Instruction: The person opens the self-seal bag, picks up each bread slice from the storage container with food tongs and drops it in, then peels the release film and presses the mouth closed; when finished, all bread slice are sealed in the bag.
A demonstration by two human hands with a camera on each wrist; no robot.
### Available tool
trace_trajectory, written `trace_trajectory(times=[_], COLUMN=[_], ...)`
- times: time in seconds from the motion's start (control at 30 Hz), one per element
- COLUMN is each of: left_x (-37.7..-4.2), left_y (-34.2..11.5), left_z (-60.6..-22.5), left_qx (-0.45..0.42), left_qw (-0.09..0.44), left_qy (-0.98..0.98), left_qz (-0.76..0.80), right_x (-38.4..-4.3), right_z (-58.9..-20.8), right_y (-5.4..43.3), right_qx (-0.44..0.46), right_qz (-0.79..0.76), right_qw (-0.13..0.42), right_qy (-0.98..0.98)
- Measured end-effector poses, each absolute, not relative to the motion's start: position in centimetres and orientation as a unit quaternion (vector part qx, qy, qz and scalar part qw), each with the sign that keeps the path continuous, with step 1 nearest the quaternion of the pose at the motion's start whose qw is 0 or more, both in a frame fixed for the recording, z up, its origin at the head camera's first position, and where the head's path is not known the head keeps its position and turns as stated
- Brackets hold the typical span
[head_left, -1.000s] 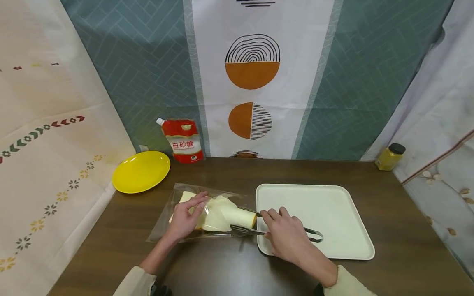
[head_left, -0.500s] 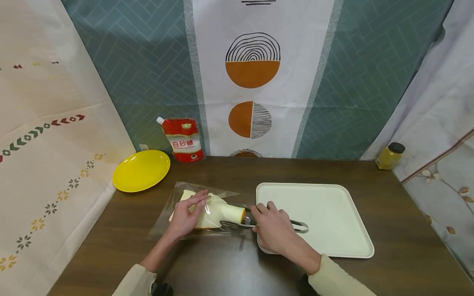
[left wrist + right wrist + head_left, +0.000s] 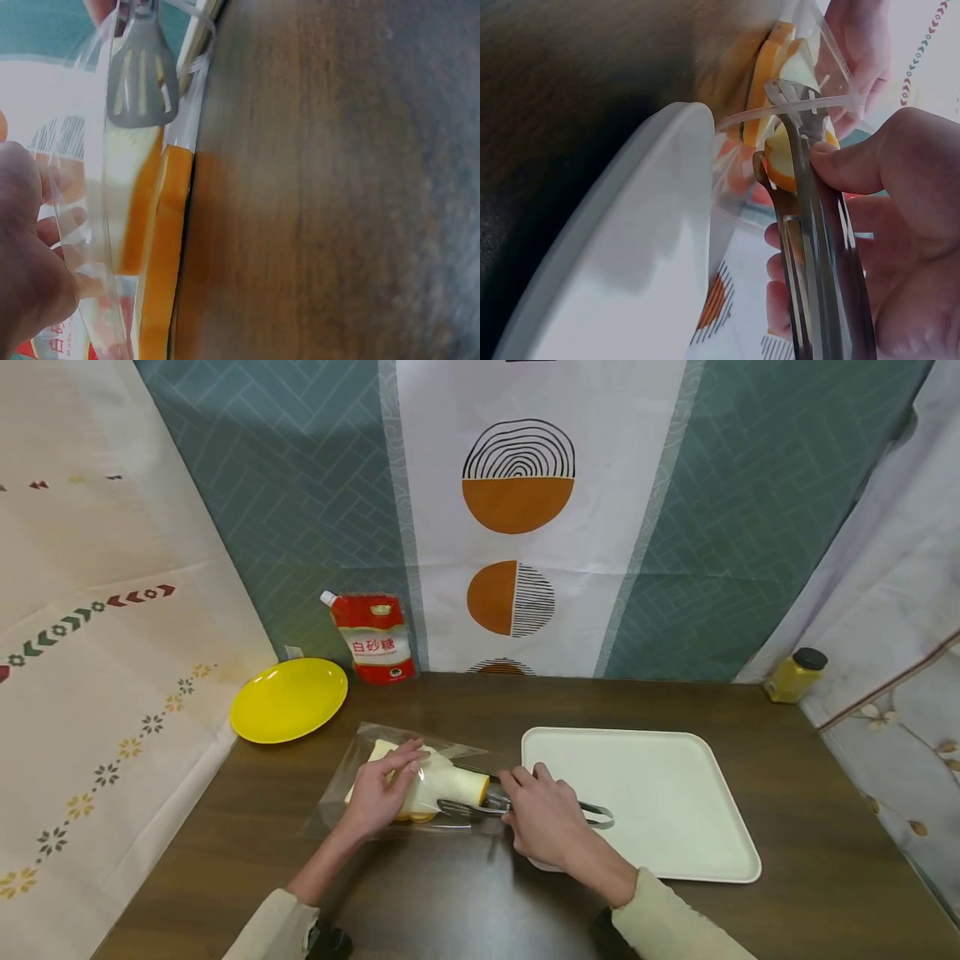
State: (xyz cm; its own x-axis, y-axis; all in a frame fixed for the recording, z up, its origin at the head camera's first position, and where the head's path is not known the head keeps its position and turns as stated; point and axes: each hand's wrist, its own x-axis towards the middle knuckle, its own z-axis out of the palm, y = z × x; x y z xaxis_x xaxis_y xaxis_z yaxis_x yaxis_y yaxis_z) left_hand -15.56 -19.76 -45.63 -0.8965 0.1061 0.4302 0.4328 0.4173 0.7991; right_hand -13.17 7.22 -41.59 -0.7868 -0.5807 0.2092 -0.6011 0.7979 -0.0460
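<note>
- Cream sleeves (image 3: pixel 277 927) reach in over the near part of the brown surface (image 3: pixel 420 902), a black item (image 3: pixel 328 942) beside the left one.
- Right hand (image 3: pixel 551 827), bent over the left edge of a white tray (image 3: pixel 645 802): from where I stand it is grasping metal tongs (image 3: pixel 821 262), thumb on one side, fingers round the other.
- Left hand (image 3: pixel 378 789), laid across a clear plastic bag (image 3: pixel 337 793): released, its fingers loosely stretched out and resting on the film.
- The tongs' handle end juts over the tray; their other ends reach into the bag's mouth, which faces that way.
- Between those ends sits one end of a curled slice of bread (image 3: pixel 457 787), inside the bag; whether both press on it, I can't tell.
- Under it in the bag lies a flat slice (image 3: pixel 165 255) with orange crust.
- Yellow plate (image 3: pixel 289 700): at the surface's left edge, toward the far left corner.
- Red pouch (image 3: pixel 375 639), white-capped, upright at the far edge, just beside the plate.
- Black-lidded jar (image 3: pixel 797 677), yellow inside, near the far right corner.
- Behind the far edge hangs a green-and-white cloth (image 3: pixel 517 547) printed with orange half circles.
</note>
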Motion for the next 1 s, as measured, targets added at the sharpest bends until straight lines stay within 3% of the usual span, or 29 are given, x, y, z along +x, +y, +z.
trace_trajectory(times=[1.0], left_x=[-15.4], left_y=[-19.1], left_z=[-44.5], left_qx=[-0.18], left_qw=[0.195], left_qy=[-0.843], left_qz=[-0.468], right_x=[-14.1], right_z=[-41.8], right_y=[5.6], right_qx=[0.318], right_qz=[0.055], right_qw=[0.117], right_qy=[-0.939])
